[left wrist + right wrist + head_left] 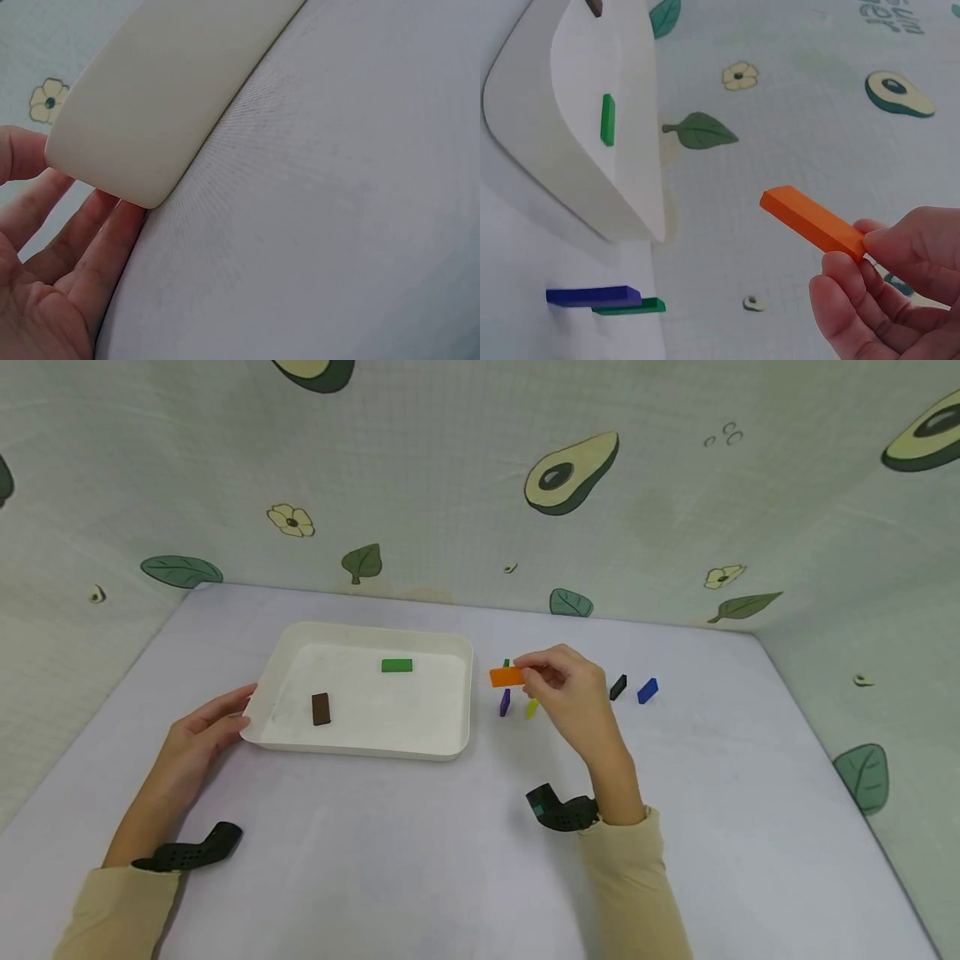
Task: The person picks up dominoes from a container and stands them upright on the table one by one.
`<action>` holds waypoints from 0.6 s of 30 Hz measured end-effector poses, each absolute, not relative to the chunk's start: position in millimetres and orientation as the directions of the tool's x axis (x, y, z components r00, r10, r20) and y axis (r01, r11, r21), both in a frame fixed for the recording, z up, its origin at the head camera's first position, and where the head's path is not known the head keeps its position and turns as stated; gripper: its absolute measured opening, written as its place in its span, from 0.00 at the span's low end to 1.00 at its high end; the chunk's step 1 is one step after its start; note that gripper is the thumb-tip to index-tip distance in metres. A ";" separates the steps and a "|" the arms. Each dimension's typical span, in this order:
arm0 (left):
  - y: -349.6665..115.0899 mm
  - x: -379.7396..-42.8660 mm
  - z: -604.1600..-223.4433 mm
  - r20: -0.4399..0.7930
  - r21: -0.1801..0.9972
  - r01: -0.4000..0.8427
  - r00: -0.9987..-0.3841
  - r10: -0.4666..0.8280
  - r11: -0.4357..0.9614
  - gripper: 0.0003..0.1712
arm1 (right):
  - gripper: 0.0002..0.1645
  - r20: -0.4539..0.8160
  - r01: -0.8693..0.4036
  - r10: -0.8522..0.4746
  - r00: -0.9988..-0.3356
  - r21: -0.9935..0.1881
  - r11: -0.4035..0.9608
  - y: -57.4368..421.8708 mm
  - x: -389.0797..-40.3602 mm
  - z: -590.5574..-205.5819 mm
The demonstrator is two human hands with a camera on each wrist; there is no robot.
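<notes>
My right hand (566, 689) pinches an orange rectangular block (507, 677) between thumb and fingertips, raised above the table right of the white tray (360, 749). In the right wrist view the orange block (810, 217) sticks out from the fingertips. At the tray's left end, my left hand (198, 731) touches the rim and outer wall with fairly straight fingers. Inside the tray lie a green block (397, 666) and a brown block (321, 709). Below the held block stand a purple block (505, 702) and a yellow block (532, 708), the latter partly hidden by the hand.
Another green block (651, 305) stands by the purple one, mostly covered in the head view. Right of my right hand are a black block (618, 687) and a blue block (648, 691). A patterned cloth (450, 468) rises behind the white table (375, 860).
</notes>
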State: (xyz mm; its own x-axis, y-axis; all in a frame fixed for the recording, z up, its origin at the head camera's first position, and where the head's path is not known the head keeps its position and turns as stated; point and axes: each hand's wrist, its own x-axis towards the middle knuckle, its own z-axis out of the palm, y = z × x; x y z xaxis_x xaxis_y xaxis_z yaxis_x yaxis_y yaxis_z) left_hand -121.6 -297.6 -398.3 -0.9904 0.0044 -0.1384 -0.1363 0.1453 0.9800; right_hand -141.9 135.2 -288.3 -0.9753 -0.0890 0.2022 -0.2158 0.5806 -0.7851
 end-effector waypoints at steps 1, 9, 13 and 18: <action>-297.2 -121.3 -398.3 -0.139 0.978 -0.137 -0.990 0.003 0.159 0.29 | 0.09 0.201 -0.210 -0.082 -0.976 -0.786 0.582 139.5 -140.9 -288.0; -296.4 -121.6 -399.7 -0.142 0.975 -0.140 -0.990 -0.001 0.170 0.29 | 0.10 0.218 -0.178 -0.012 -0.976 -0.759 0.626 167.8 -137.3 -285.7; -295.0 -121.6 -399.8 -0.137 0.980 -0.136 -0.991 -0.003 0.143 0.29 | 0.10 0.215 -0.141 0.034 -0.976 -0.745 0.652 179.6 -136.0 -282.7; -294.5 -121.2 -399.5 -0.138 0.980 -0.137 -0.990 -0.008 0.141 0.30 | 0.12 0.191 -0.075 0.096 -0.977 -0.725 0.685 196.4 -131.9 -278.3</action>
